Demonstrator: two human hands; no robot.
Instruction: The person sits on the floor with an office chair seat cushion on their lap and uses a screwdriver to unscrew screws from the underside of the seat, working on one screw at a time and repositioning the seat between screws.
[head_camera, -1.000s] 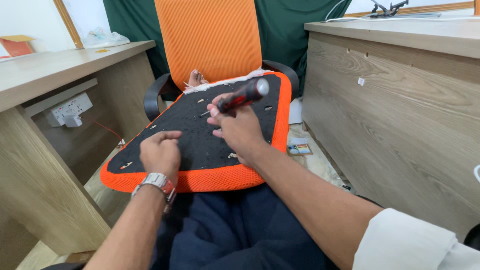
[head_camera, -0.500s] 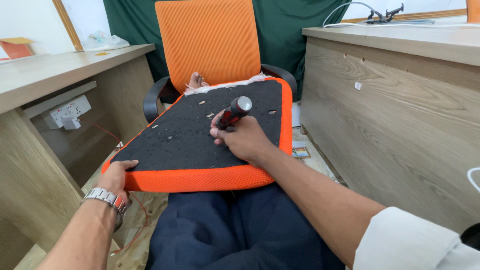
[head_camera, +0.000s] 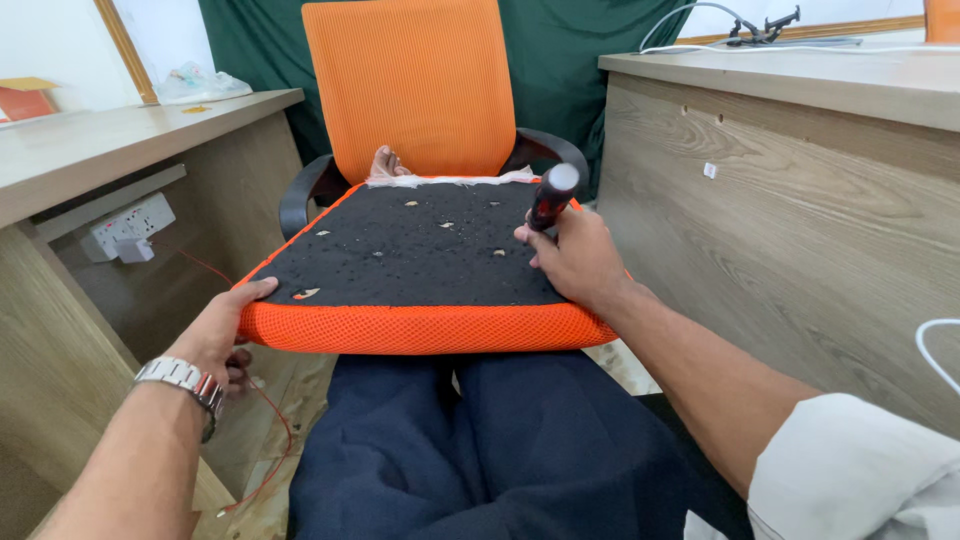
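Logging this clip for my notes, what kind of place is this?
Probably an office: wooden desks on both sides, an orange mesh office chair, and a wall socket under the left desk.

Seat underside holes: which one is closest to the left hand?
The front-left hole, near the corner that the left hand grips. The other holes sit farther back, toward the right hand holding the screwdriver.

Clear plastic bag (head_camera: 200, 85) on left desk (head_camera: 120, 130), far end; small white sticker (head_camera: 709, 170) on rt desk front.
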